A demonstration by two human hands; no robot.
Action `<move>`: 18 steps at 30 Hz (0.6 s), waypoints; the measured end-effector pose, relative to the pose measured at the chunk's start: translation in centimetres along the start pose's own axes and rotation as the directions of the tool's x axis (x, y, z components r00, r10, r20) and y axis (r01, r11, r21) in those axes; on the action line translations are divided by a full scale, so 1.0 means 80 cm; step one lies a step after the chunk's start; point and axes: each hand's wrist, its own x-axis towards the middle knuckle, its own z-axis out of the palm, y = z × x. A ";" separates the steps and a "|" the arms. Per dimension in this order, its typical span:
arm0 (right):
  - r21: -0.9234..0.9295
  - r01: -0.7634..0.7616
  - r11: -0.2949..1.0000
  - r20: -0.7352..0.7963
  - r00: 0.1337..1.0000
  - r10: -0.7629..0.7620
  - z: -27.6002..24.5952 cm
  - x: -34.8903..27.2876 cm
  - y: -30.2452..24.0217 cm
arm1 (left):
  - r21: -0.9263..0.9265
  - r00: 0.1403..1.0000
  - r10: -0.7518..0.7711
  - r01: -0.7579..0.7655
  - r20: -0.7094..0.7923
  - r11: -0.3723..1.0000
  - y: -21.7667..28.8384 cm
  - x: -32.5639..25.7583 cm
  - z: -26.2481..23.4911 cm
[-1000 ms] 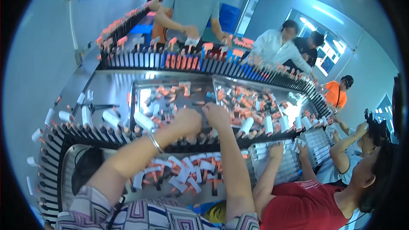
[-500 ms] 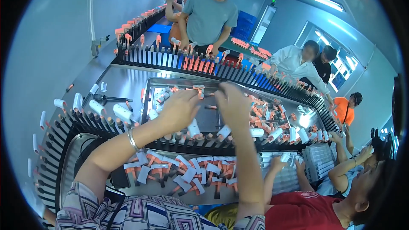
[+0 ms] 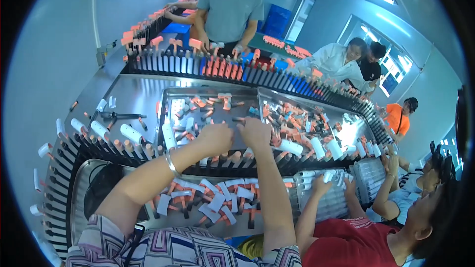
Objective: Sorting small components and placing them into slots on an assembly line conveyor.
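Note:
My left hand (image 3: 215, 138), with a silver bangle at the wrist, hovers over the near edge of a metal tray (image 3: 165, 111), its fingers curled closed. Beside it, a small gap away, is my right hand (image 3: 255, 133), also closed, fingertips facing the left hand's. Whatever either hand holds is too hidden to make out. A short coral-tipped stick (image 3: 239, 118) lies in the tray just beyond the fingertips. Farther back in it is a coral T-shaped piece (image 3: 225, 99). Just below my hands runs a row of upright posts (image 3: 232, 158).
A second tray section holds a heap of coral pieces (image 3: 292, 118). White caps (image 3: 131, 133) sit on posts at left. T-shaped white-and-coral parts (image 3: 216, 201) lie on the near shelf. At right a co-worker in red (image 3: 361, 242) handles clear plastic trays (image 3: 316, 202); another in grey (image 3: 230, 12) stands opposite.
Both hands have come down toward me, drawing closer together and away from the coral T-shaped piece. My view has shifted slightly.

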 end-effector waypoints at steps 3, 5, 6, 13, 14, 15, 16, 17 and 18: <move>0.020 0.125 0.992 -0.166 0.979 -0.119 0.004 -0.013 -0.045 | 0.001 0.998 -0.039 0.040 -0.041 0.999 -0.024 -0.030 -0.001; 0.149 0.224 0.963 -0.246 0.952 -0.184 -0.003 -0.018 -0.058 | 0.028 0.993 -0.034 0.037 -0.115 0.999 -0.034 -0.047 -0.009; 0.207 0.298 0.932 -0.355 0.911 -0.212 -0.001 -0.022 -0.058 | 0.045 0.989 -0.027 0.034 -0.147 0.998 -0.037 -0.051 -0.012; 0.219 0.302 0.928 -0.570 0.811 -0.129 -0.137 -0.018 -0.018 | 0.069 0.743 0.195 -0.198 -0.641 0.978 -0.013 -0.063 -0.072; 0.265 0.246 0.932 -0.534 0.843 -0.070 -0.156 -0.015 -0.009 | 0.098 0.677 0.220 -0.215 -0.703 0.972 -0.002 -0.054 -0.076; 0.252 0.192 0.949 -0.529 0.848 -0.031 -0.167 -0.018 0.002 | 0.093 0.677 0.218 -0.217 -0.703 0.972 0.013 -0.041 -0.077; 0.240 0.137 0.961 -0.524 0.852 0.009 -0.171 -0.019 0.010 | 0.067 0.701 0.228 -0.249 -0.675 0.966 0.028 -0.030 -0.077; 0.232 0.105 0.967 -0.493 0.870 0.023 -0.164 -0.018 0.028 | 0.041 0.720 0.251 -0.296 -0.647 0.954 0.043 -0.016 -0.077; 0.222 0.069 0.973 -0.418 0.908 0.031 -0.148 -0.016 0.034 | 0.037 0.695 0.275 -0.337 -0.665 0.941 0.047 -0.002 -0.065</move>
